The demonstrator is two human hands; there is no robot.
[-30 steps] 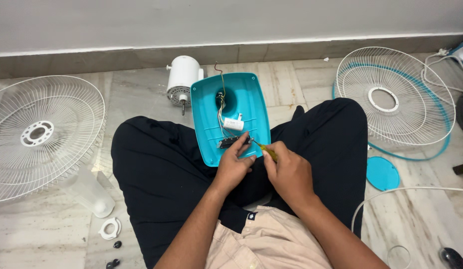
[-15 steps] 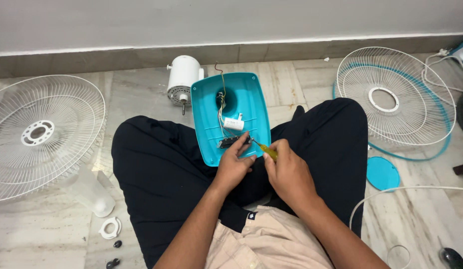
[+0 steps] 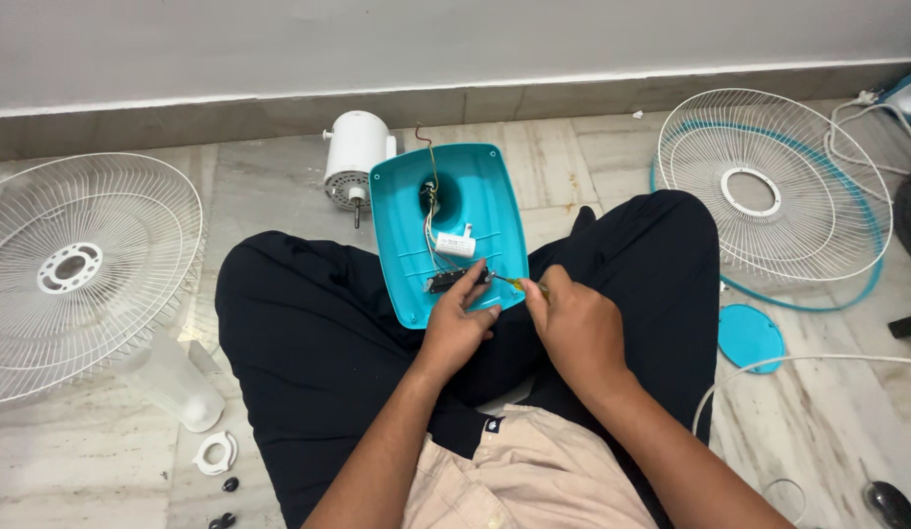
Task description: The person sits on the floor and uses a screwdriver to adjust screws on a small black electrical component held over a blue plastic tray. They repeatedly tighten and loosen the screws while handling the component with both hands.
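Nearest to me, the person sits cross-legged on the floor (image 3: 593, 157) in black trousers, both arms reaching forward over the lap. The right hand (image 3: 578, 328) is closed around a screwdriver (image 3: 509, 282) with a yellow-green handle, its thin shaft pointing left at a small dark switch block (image 3: 455, 282). The left hand (image 3: 457, 323) has its fingers curled onto the near edge of the teal fan base (image 3: 495, 211), pinching beside that block to steady it.

The base lies upside down across the lap, hollow side up. It looks like thin moulded plastic: light, fairly stiff, a bit slick, and I'd judge the rim the safest place to hold it. The wires (image 3: 431, 211) running up into its neck and the white capacitor (image 3: 455, 247) look delicate, so not parts to tug on.

The screwdriver tip and whatever it meets are too small to make out, and the fingers hide part of the block.

Further out, a white motor (image 3: 356, 157) lies just beyond the base. A wire grille (image 3: 69, 269) rests at far left, another (image 3: 769, 191) at far right with a teal disc (image 3: 749, 336) near it. A clear blade (image 3: 167, 377), a white ring (image 3: 217, 453) and small dark knobs (image 3: 225, 502) sit near left; the lowest knobs are cut off by the frame.
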